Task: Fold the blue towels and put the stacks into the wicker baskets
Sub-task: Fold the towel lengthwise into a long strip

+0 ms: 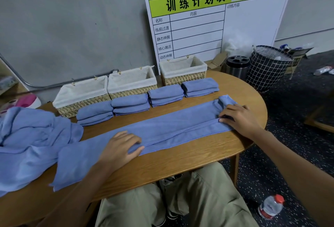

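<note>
Blue towel strip [171, 129] lies folded lengthwise across the round wooden table [180, 161], both hands on it.

Left hand [121, 147] lies flat with fingers spread loosely, pressing the strip's near fold; right hand [238, 118] presses the far end, fingers relaxed and together, thumb hidden. Biggest around: a white planning board with a lime-green header [215, 26] leaning on the grey wall, headed 训练计划表, with rows 名称, 练前过渡, 静态伸展, 核心激活, 动态伸展. Left, a loose heap of blue towels [29, 136] touches the strip. Behind it, three cloth-lined wicker baskets [132, 82] stand in a row, with four small folded towel stacks [130, 104] just in front. On the floor: a black grid-pattern bin [267, 67], a steel canister [236, 67], a red-capped clear plastic bottle [271, 207].
</note>
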The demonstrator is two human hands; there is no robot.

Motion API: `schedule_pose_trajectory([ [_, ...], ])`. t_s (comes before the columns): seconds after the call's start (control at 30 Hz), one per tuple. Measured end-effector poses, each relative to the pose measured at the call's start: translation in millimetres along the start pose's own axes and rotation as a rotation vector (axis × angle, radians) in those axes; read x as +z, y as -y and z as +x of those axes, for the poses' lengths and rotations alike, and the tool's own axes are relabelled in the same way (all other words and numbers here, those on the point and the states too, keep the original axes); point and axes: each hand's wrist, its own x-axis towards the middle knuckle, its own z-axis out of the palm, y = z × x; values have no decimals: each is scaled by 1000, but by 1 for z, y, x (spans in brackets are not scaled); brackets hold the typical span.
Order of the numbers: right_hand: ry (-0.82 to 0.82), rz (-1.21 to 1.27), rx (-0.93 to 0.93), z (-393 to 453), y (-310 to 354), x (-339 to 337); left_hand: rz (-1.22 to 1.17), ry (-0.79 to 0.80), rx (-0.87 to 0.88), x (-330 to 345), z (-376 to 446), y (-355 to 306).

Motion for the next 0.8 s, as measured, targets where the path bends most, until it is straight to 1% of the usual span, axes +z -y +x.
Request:
schedule_pose_trajectory([
  [0.1,6,20,52,3,-3,1,21,24,-3,1,1,2],
  [0.23,-115,43,59,-4,-3,1,46,27,59,2,-2,4],
  [0.3,-179,38,31,-6,0,-2,45,4,99,1,-3,3],
  [0.4,-259,30,-11,-8,3,-12,36,-64,98,-7,1,-4],
  [0.47,-221,45,-49,-16,2,-13,16,-57,110,-13,0,-6],
  [0.57,-96,79,-103,-32,-4,-10,-37,92,182,-11,-9,-6],
  [0.63,-67,97,-72,-39,-4,-14,-84,148,168,-10,-12,-5],
  [0.73,-27,76,-33,-38,2,-22,-102,167,163,-11,-5,-6],
  [0.8,-21,65,8,-36,5,-24,-126,147,129,-15,2,-10],
])
